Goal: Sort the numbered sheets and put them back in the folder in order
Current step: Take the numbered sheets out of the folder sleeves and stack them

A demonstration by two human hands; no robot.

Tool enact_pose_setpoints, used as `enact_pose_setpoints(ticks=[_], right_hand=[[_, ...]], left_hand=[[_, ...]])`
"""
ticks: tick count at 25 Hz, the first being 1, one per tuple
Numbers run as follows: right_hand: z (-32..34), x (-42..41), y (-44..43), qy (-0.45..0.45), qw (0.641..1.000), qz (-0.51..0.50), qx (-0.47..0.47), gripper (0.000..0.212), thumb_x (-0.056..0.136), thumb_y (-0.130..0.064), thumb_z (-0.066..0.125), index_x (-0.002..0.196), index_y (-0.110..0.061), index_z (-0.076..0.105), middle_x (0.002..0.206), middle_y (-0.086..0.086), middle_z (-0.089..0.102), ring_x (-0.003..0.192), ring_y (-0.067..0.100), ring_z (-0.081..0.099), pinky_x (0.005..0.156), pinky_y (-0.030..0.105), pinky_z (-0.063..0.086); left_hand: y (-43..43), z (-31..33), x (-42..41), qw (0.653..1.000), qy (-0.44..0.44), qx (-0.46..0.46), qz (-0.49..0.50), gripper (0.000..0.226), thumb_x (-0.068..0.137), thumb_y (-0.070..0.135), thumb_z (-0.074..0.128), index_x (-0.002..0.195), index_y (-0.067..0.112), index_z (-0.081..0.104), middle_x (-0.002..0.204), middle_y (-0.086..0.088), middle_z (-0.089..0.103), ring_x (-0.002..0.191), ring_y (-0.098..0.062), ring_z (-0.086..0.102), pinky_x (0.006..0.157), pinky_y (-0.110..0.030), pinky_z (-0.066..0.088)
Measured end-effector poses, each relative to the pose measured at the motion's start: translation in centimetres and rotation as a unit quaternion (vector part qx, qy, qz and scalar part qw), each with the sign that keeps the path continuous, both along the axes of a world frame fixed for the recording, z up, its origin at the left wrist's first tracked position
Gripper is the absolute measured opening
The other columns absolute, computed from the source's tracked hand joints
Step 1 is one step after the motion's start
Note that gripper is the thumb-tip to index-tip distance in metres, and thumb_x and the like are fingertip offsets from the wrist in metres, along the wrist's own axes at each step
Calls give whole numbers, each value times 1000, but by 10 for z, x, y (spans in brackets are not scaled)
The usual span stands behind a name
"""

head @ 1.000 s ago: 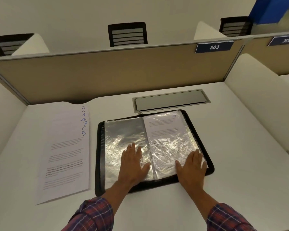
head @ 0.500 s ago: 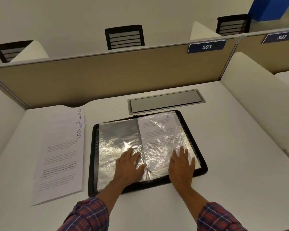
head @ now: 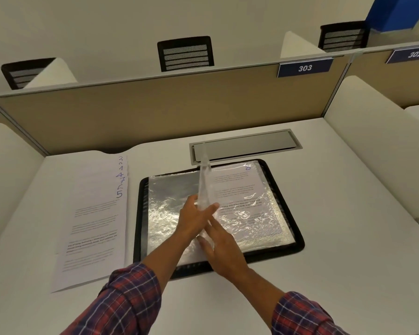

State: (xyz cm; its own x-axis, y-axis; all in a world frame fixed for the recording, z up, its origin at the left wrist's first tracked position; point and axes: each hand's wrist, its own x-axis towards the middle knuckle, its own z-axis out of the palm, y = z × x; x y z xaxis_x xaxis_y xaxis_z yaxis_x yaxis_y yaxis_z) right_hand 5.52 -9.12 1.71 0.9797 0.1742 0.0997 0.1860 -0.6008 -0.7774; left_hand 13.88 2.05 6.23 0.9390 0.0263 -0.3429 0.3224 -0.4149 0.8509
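Both hands have come up off the folder and stood one sleeve on edge over its middle, long axis pointing away from me. Loose sheets lie left of it, nearer my left hand, which pinches the sleeve; my right hand rests straight-fingered against its near end. Sheet 8 sits in the folder's right half; white desk, tan partition behind.

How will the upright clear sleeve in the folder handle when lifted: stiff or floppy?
Probably floppy: the clear sleeve stands on edge with the left hand pinching it and the right hand at its lower edge. Likely light and thin; the flat sleeves in the folder show crinkles. Its glossy surface may be slippery.
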Motion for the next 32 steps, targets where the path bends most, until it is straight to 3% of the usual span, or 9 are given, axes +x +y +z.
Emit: enact_pose_setpoints(ticks=[4,10,13,18,20,23,25,29,32], right_hand=[[-5,-5,-9,51,998,11,21,75,104,-66,44,166,-33,18,170,-15,23,153,-2,22,123,24,24],[-39,-3,-39,65,981,-66,-172,86,101,-70,12,167,-14,14,175,4,10,161,20,8,128,43,10],[-52,-9,-55,69,965,-76,-241,91,98,-70,3,167,-11,11,175,6,3,162,22,2,128,43,3],[-66,-21,-84,52,948,-94,-298,80,103,-60,14,165,-10,20,174,7,15,161,21,11,128,42,6],[-68,-27,-96,55,947,-99,-301,78,104,-59,16,166,-12,18,174,4,13,161,19,7,128,40,4],[-70,-34,-112,55,945,-100,-308,78,104,-61,13,167,-14,15,175,2,10,161,16,2,128,39,2],[-72,-38,-122,51,943,-101,-313,78,104,-61,14,166,-13,18,174,2,13,161,17,6,129,40,9],[-72,-43,-140,33,943,-102,-316,76,106,-59,23,163,-10,31,171,7,26,159,21,19,128,42,23],[-72,-47,-152,22,944,-101,-313,75,106,-58,28,160,-7,36,169,9,31,158,23,23,127,41,25]], left_hand=[[27,-1,5,996,15,-11,85,44,84,4,72,123,18,59,101,-6,73,76,-15,75,57,-28,58],[81,-17,2,988,43,21,147,45,86,3,73,126,14,56,101,-5,70,75,-15,71,60,-26,51],[97,-24,-7,984,39,97,146,48,88,7,73,132,14,55,118,-5,62,82,-13,63,59,-23,44],[119,-32,-17,974,24,138,176,50,91,8,69,138,11,51,123,-14,64,104,-29,64,83,-36,55],[120,-32,-20,969,-46,152,187,51,91,3,62,140,13,50,122,-13,65,110,-31,64,90,-44,57],[106,-30,-29,939,-220,245,99,46,90,2,55,134,14,61,130,-10,67,118,-28,63,100,-45,53],[90,-29,-28,906,-287,311,-6,35,92,17,51,122,14,69,124,-7,72,112,-24,66,100,-43,51],[43,-38,-27,864,-260,394,-175,43,94,46,45,116,22,73,123,2,72,116,-20,65,107,-46,45],[3,-57,-44,847,-270,364,-280,43,93,47,62,126,20,70,136,-3,66,127,-23,58,115,-44,41]])
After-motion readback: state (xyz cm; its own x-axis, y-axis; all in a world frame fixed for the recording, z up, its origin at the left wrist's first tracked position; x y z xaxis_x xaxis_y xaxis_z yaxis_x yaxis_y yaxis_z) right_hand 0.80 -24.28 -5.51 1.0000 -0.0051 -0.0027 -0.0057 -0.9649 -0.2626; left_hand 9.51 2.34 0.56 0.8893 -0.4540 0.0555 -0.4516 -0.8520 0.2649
